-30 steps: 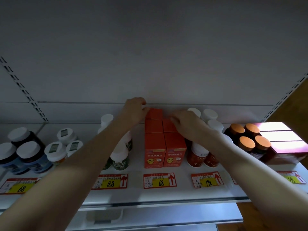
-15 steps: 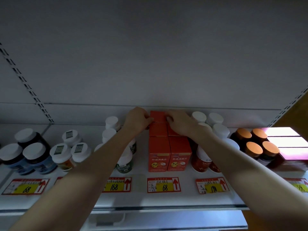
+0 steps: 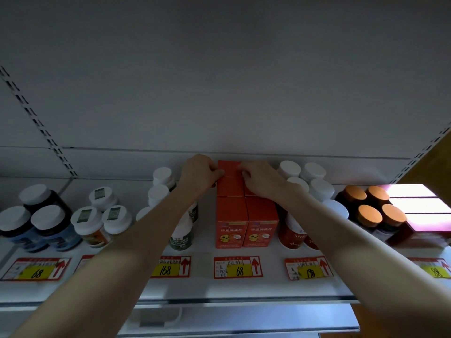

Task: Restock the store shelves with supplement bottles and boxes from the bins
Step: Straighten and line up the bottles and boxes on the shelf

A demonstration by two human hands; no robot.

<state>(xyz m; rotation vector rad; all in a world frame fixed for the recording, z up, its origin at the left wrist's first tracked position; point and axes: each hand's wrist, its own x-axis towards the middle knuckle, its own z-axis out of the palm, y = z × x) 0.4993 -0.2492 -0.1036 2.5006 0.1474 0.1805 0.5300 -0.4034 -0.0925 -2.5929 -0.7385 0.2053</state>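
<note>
fingers of the left hand were curled against the left edge of the rearmost orange box, and those of the right hand were curled at its right top edge, so both hands pinched that box between them. it stood at the back of the orange rows, close by the grey back panel; whether it touched the panel could not be told. ahead of it two front orange boxes stood side by side, touching, faces toward the shelf lip. white-capped green bottles stood just beside the left wrist and white-capped red bottles just beside the right, leaving narrow room on either flank. above the box tops the space lay open up the panel. a bare strip of white shelf ran below the price tags to the front edge. orange-capped bottles stood further right.
</note>
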